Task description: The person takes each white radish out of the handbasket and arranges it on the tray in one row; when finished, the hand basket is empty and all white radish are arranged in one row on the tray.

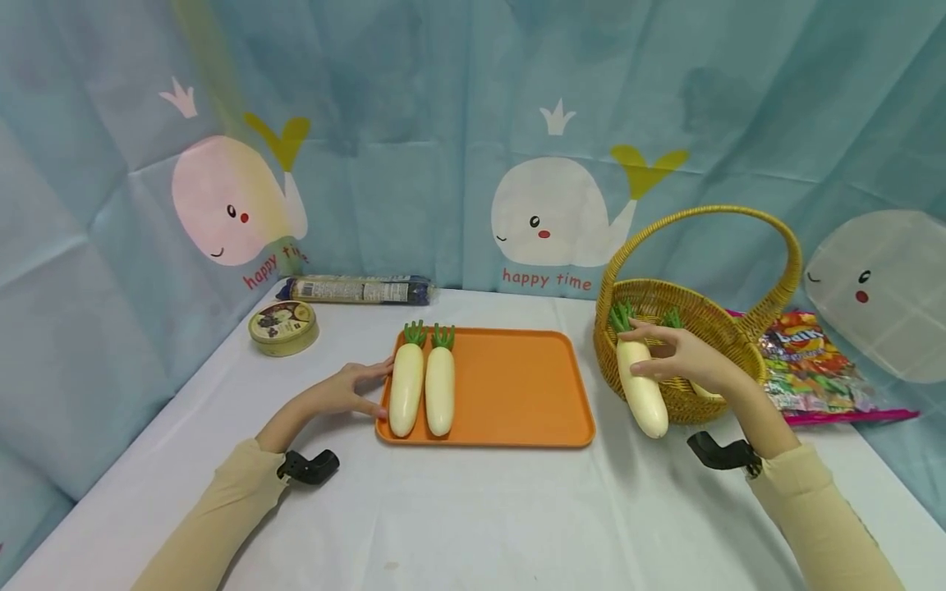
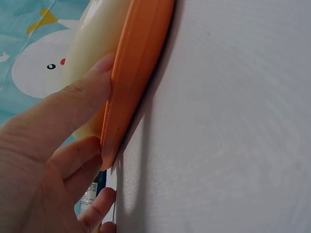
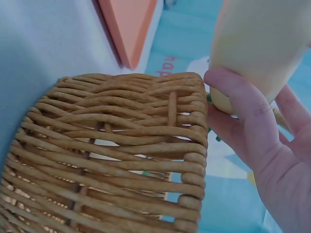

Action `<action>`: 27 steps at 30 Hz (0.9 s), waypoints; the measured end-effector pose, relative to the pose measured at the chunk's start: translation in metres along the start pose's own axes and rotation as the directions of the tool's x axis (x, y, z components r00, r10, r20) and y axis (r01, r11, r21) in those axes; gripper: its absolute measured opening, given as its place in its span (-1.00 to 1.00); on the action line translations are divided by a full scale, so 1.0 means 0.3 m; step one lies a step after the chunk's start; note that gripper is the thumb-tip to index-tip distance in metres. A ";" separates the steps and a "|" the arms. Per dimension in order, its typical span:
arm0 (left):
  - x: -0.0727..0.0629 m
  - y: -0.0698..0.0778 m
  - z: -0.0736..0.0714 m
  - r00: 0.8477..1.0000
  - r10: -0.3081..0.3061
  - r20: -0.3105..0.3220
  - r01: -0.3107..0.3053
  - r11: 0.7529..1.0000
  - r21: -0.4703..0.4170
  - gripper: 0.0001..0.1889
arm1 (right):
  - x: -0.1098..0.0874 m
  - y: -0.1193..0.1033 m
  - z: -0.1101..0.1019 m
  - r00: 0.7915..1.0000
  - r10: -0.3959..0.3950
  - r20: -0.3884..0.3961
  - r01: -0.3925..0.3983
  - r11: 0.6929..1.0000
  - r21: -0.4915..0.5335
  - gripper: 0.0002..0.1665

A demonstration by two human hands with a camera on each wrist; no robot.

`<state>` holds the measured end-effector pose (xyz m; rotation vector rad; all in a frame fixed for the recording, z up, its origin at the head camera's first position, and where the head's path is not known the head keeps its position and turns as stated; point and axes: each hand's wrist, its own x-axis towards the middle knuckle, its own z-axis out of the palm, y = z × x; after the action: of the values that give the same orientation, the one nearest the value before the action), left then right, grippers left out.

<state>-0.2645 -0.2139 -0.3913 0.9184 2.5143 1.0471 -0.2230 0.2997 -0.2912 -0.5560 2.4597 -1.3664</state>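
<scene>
My right hand (image 1: pixel 683 357) grips a white radish (image 1: pixel 641 390) with green leaf stubs, thumb and fingers around its upper body. The radish tilts over the near left rim of a wicker basket (image 1: pixel 606 353); in the right wrist view it is beside the woven rim (image 3: pixel 194 145). Inside the basket lies another radish (image 1: pixel 705 392), partly hidden by my hand. My left hand (image 1: pixel 343 390) rests at the left edge of an orange tray (image 1: pixel 517 386), its thumb and fingertips on the rim (image 2: pixel 131 82). Two radishes, a left one (image 1: pixel 406 390) and a right one (image 1: pixel 440 390), lie side by side on the tray.
A round tin (image 1: pixel 284 328) stands at the back left, near a long clear-and-blue packet (image 1: pixel 358 290). Behind the basket, at the right, lies a colourful candy bag (image 1: pixel 813 365). The basket's tall handle (image 1: pixel 702 212) arches above it. A printed curtain (image 1: pixel 414 164) hangs behind the table.
</scene>
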 end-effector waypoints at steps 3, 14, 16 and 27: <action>-0.001 0.002 -0.005 1.000 0.004 -0.004 -0.004 1.000 0.006 -0.10 | -0.004 -0.002 0.009 1.000 -0.013 0.008 0.013 1.000 0.019 -0.37; -0.002 0.003 -0.003 1.000 0.009 -0.001 -0.009 1.000 -0.021 -0.11 | -0.015 -0.035 0.043 0.999 -0.019 0.034 0.018 1.000 0.019 -0.37; -0.003 0.003 -0.003 1.000 0.010 -0.003 -0.010 1.000 -0.018 -0.11 | -0.012 -0.047 0.051 0.999 -0.030 0.042 0.030 1.000 0.002 -0.38; -0.004 0.007 -0.003 1.000 -0.015 -0.009 0.015 1.000 0.004 -0.09 | 0.043 -0.083 0.081 0.994 -0.098 0.041 0.101 0.993 -0.063 -0.44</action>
<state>-0.2630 -0.2141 -0.3891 0.8964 2.5277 1.0449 -0.2193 0.2636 -0.2832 -0.7219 2.4839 -1.3032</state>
